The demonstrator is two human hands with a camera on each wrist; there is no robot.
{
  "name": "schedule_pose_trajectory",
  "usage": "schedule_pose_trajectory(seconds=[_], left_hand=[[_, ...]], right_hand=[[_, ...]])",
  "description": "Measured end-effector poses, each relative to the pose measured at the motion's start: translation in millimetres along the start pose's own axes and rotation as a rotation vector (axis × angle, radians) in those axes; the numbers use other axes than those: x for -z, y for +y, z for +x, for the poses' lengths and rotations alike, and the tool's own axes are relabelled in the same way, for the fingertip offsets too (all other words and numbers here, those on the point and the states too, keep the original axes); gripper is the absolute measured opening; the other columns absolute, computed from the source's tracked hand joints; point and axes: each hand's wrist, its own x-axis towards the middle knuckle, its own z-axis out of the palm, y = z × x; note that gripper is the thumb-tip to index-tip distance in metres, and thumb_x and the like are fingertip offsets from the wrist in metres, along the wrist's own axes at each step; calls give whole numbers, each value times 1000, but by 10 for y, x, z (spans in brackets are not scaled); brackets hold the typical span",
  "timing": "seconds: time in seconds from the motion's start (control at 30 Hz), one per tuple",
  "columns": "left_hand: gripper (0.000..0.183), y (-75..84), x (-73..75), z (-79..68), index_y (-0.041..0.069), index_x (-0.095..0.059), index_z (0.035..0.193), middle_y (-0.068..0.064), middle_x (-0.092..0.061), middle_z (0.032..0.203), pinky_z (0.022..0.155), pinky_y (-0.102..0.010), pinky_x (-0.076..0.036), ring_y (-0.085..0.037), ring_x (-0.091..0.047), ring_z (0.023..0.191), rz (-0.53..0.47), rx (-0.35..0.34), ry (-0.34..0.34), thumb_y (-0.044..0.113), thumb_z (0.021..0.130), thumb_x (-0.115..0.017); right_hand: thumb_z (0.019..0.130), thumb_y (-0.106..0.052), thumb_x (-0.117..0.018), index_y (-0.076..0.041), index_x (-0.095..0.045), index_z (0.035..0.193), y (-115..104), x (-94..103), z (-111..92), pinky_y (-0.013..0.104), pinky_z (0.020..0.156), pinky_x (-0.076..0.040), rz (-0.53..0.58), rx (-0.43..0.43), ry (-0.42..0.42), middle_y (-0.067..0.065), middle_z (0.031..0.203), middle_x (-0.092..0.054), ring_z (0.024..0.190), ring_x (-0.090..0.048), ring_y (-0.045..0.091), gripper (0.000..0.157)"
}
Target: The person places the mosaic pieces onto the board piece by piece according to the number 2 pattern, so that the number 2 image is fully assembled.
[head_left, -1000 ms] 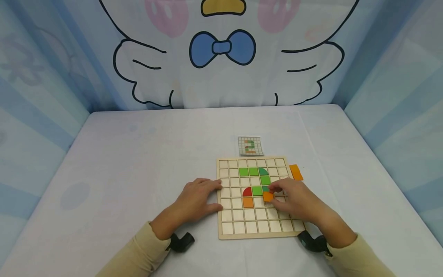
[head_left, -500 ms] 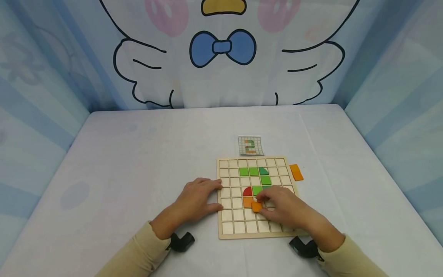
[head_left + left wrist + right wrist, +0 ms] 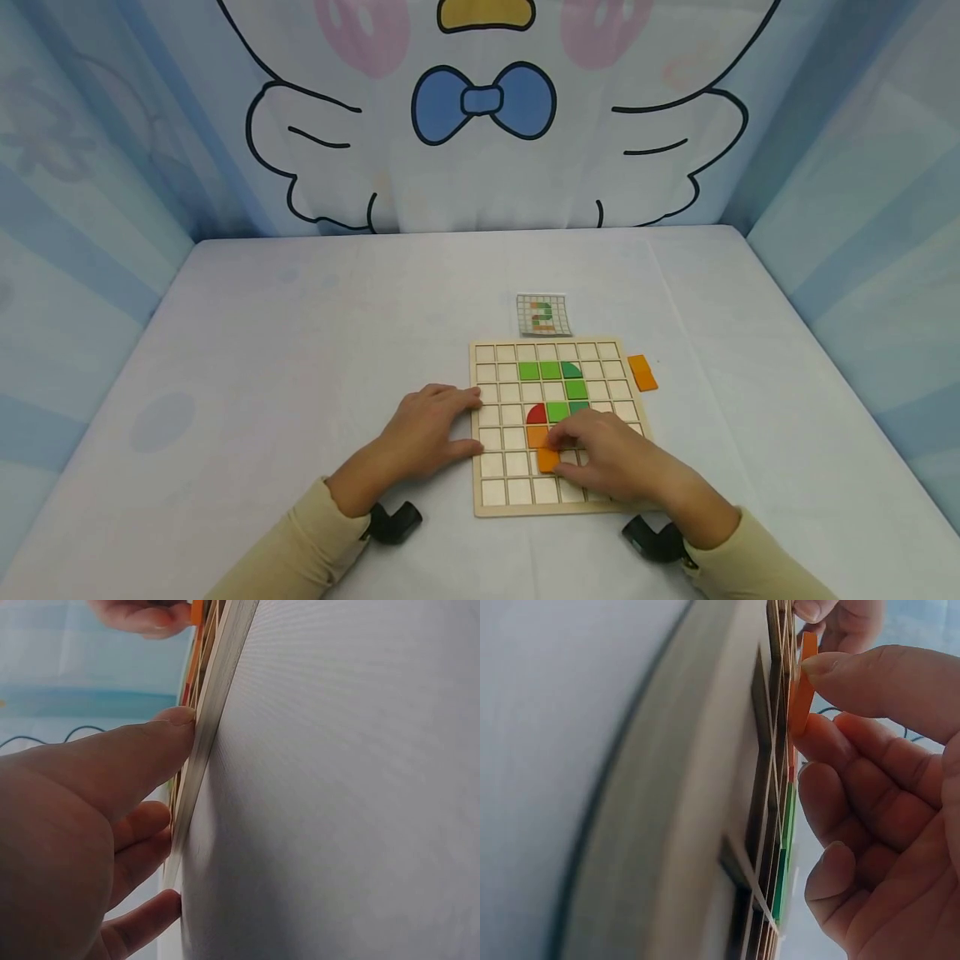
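My right hand (image 3: 611,454) pinches a square orange tile (image 3: 548,460) between thumb and fingers. In the right wrist view that orange tile (image 3: 805,684) stands tilted close over the grid. The wooden grid board (image 3: 491,493) lies flat, its cells holding a second orange tile (image 3: 537,437), a red rounded tile (image 3: 536,414), several light green tiles (image 3: 557,411) and a dark green rounded tile (image 3: 571,369). Another dark green tile (image 3: 578,407) is partly hidden by my right hand. My left hand (image 3: 427,433) rests against the board's left edge, thumb and fingers spread, fingertips at the rim.
Just beyond the board lies a small pattern card (image 3: 543,315) printed with a coloured figure on a grid. An orange piece (image 3: 642,372) sits beside the board's right edge. White cloth (image 3: 300,333) covers the table, with printed curtains behind and at both sides.
Carrying the orange tile, my right hand has moved left and toward me, from beside the dark green tile to below the placed orange one. My left hand has stayed put.
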Motion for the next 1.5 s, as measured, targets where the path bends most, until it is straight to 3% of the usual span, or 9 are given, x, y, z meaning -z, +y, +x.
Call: schedule_pose_trajectory(seconds=[0.8, 1.2, 1.5], left_hand=[[53, 11, 2, 5, 12, -64, 130, -4, -58, 141, 100, -55, -40, -32, -50, 127, -4, 9, -6, 35, 85, -81], [53, 6, -1, 8, 12, -64, 130, -4, -58, 141, 100, -54, -40, -32, -51, 126, -3, 11, -3, 34, 85, -82], [53, -1, -15, 4, 12, -64, 130, -4, -58, 141, 99, -53, -40, -31, -50, 126, 5, 12, -4, 33, 85, -82]], right_hand=[[85, -23, -80, -18, -71, 101, -25, -38, 39, 38, 86, -48, -42, -7, -21, -14, 97, -63, 91, -57, 11, 19], [84, -22, -81, -18, -69, 101, -32, -35, 20, 37, 86, -50, -73, -10, 5, -13, 97, -61, 91, -56, 10, 22], [85, -19, -78, -19, -69, 102, -33, -28, 28, 37, 86, -49, -69, -16, -27, -14, 97, -61, 91, -55, 10, 18]])
